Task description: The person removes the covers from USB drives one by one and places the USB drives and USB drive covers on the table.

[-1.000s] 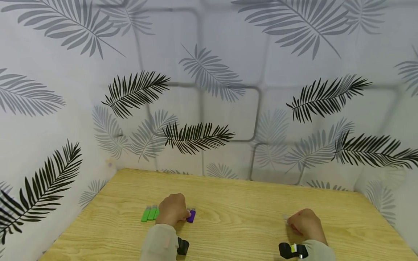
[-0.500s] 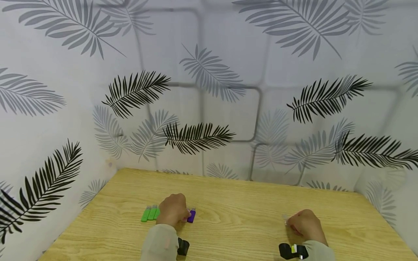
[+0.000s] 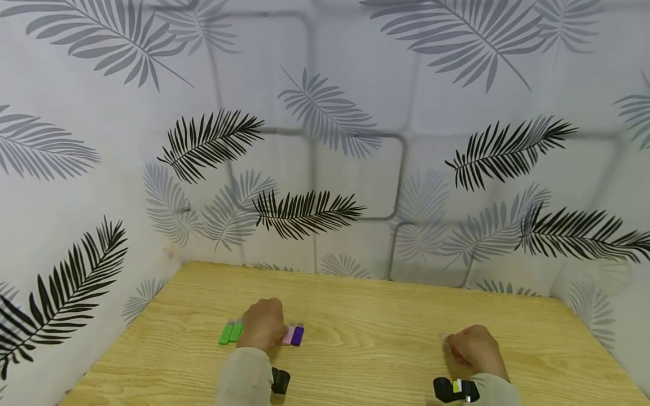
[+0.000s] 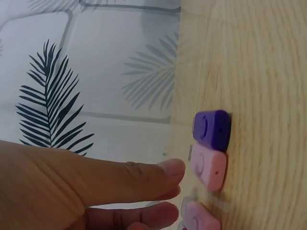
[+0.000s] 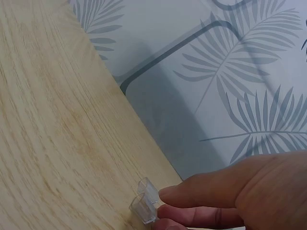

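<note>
In the head view my left hand (image 3: pixel 262 326) is low over a row of USB sticks on the table. Two green sticks (image 3: pixel 231 332) show left of it, a pink stick (image 3: pixel 288 335) and a purple stick (image 3: pixel 298 335) right of it. The left wrist view has the thumb and fingers nearly straight, beside a second pink stick (image 4: pixel 200 218); I cannot tell whether they touch it. My right hand (image 3: pixel 475 346) rests on the table with its fingertips against two small clear plastic caps (image 5: pixel 144 209). Sticks beneath the left hand are hidden.
The pale wooden table (image 3: pixel 365 349) reaches back to a wall (image 3: pixel 355 169) with a leaf pattern. Another wall (image 3: pixel 61 237) borders its left side. Each wrist carries a black camera, such as the one on the left wrist (image 3: pixel 281 381).
My left hand has moved slightly left, uncovering the pink stick beside the purple one and covering a green one. My right hand and the caps have stayed put.
</note>
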Motion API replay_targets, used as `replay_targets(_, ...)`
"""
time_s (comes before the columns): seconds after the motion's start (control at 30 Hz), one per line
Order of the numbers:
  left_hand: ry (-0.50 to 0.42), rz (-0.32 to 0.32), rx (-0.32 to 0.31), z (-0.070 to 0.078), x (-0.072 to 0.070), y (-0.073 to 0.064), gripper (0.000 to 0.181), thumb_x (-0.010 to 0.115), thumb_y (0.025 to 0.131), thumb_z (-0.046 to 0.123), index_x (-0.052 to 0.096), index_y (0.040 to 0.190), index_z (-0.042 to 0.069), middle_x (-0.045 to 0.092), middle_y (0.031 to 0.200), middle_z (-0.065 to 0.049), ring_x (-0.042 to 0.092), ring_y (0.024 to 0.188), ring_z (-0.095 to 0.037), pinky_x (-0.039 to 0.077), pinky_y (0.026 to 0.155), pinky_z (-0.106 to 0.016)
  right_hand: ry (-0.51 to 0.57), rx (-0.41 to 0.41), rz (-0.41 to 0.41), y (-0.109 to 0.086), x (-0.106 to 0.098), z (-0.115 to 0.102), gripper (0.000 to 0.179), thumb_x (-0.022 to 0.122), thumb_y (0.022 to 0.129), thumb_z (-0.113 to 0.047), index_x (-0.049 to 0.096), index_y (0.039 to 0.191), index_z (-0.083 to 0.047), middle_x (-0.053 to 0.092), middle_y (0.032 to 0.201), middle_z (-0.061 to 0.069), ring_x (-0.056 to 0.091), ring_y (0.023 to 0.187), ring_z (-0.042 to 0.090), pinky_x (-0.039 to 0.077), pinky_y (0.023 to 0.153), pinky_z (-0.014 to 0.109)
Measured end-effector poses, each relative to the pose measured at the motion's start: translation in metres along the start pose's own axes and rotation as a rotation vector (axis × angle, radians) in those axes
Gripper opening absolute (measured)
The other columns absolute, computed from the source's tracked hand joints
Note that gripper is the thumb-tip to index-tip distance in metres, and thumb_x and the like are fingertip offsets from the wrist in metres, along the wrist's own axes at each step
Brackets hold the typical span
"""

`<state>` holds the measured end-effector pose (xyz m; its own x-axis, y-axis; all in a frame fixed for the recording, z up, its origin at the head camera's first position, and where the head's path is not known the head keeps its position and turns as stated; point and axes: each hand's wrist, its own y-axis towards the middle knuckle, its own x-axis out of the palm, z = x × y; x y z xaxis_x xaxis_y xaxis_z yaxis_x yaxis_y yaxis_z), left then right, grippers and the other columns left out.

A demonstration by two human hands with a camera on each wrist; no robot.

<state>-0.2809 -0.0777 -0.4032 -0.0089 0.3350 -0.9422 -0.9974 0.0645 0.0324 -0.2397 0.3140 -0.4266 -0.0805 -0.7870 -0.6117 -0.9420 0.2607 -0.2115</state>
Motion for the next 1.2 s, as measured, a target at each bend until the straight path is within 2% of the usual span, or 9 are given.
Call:
replay_targets(0.27, 0.002, -0.021, -0.035, -0.014, -0.003, 0.003, 0.020, 0.082, 0.076, 0.015, 0.064, 0.075, 0.007, 0.064, 0.071, -0.005, 0.059, 0.061, -0.023, 0.051, 0.058, -0.044, 0.035, 0.002, 0.010, -0.001, 0.000, 0.000, 0.033, 0.060, 0.088, -0.014, 0.053, 0.056, -0.009, 0.047, 0.049, -0.001, 0.045, 0.046, 0.013, 0.041, 0.052, 0.028)
replay_targets(0.57, 0.021, -0.026, -0.070, -0.020, -0.005, 0.003, 0.017, 0.078, 0.079, 0.016, 0.064, 0.080, 0.006, 0.062, 0.072, -0.006, 0.056, 0.062, -0.022, 0.049, 0.057, -0.042, 0.038, 0.003, 0.026, 0.000, 0.000, -0.002, 0.022, 0.061, 0.086, -0.012, 0.060, 0.067, -0.001, 0.052, 0.054, 0.002, 0.049, 0.053, 0.016, 0.042, 0.054, 0.029)
replay_targets(1.03, 0.026, -0.068, -0.119, -0.018, -0.004, 0.004, 0.025, 0.083, 0.075, 0.020, 0.062, 0.069, 0.008, 0.057, 0.065, -0.004, 0.053, 0.058, -0.020, 0.044, 0.054, -0.037, 0.029, -0.002, 0.023, 0.002, -0.001, -0.006, 0.021, 0.062, 0.088, -0.014, 0.061, 0.076, 0.003, 0.056, 0.062, 0.004, 0.052, 0.060, 0.018, 0.045, 0.057, 0.030)
replay_targets(1.2, 0.024, -0.080, -0.118, -0.016, -0.004, 0.003, 0.025, 0.082, 0.076, 0.020, 0.061, 0.066, 0.009, 0.057, 0.063, -0.004, 0.052, 0.057, -0.020, 0.042, 0.052, -0.035, 0.032, -0.008, 0.020, 0.003, 0.000, -0.007, 0.020, 0.062, 0.087, -0.014, 0.062, 0.077, 0.004, 0.058, 0.065, 0.005, 0.053, 0.059, 0.017, 0.046, 0.057, 0.030)
